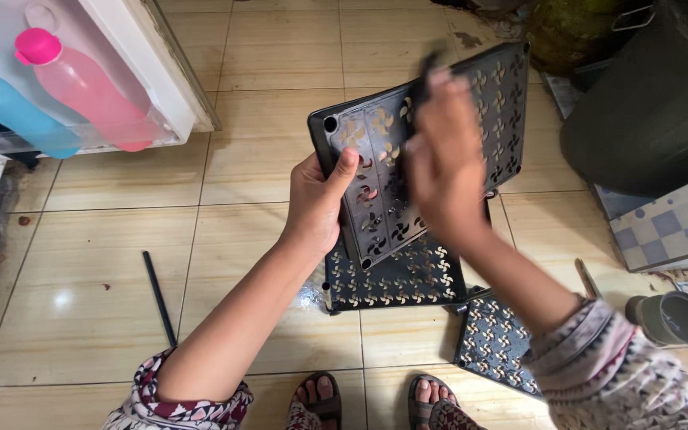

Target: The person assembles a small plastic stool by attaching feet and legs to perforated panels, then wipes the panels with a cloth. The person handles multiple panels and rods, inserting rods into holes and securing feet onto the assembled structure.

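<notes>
Perforated black panel (431,135) is held tilted above a tiled floor (256,159), gripped at its lower edge by the left hand (318,203); the blurred right hand (443,159) is pressed on its face, its grip unclear.

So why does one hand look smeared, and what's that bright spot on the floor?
Head view: the right hand is motion-blurred against the black panel, while the left hand gripping its edge is sharp. The bright spot is light glare on the glossy floor tile.
</notes>
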